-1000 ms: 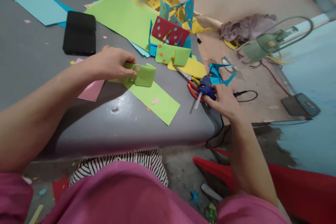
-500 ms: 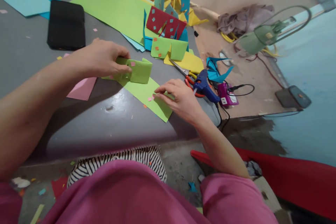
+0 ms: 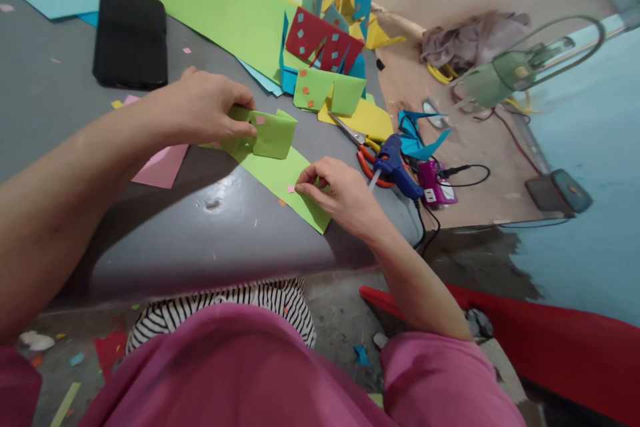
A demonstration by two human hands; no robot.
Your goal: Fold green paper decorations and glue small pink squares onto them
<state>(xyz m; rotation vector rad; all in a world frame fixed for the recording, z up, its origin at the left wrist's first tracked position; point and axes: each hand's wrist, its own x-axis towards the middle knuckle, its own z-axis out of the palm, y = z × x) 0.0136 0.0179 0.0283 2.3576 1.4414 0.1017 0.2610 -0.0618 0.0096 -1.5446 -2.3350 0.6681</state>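
My left hand (image 3: 215, 107) grips a folded green paper piece (image 3: 275, 135) between thumb and fingers. A small pink square (image 3: 260, 120) sits on that piece's upper face. Under it lies a flat green paper strip (image 3: 270, 173), slanting toward the table's front edge. Over the strip's right end, my right hand (image 3: 343, 193) is closed, thumb and index finger pinched together. What the fingertips hold, if anything, is too small to make out. Just left of them a loose pink paper square (image 3: 291, 189) rests on the strip.
Scissors (image 3: 360, 140) and a blue glue gun (image 3: 395, 167) lie right of my right hand. Folded, dotted paper pieces (image 3: 320, 40) stand behind. A black phone (image 3: 131, 40), green sheets (image 3: 225, 13) and pink paper (image 3: 163, 167) lie on the grey table (image 3: 230, 233).
One of two small pink squares beside my right fingertips is no longer visible on the strip. My right fingers have drawn into a tighter pinch. The left hand still grips the folded green paper.
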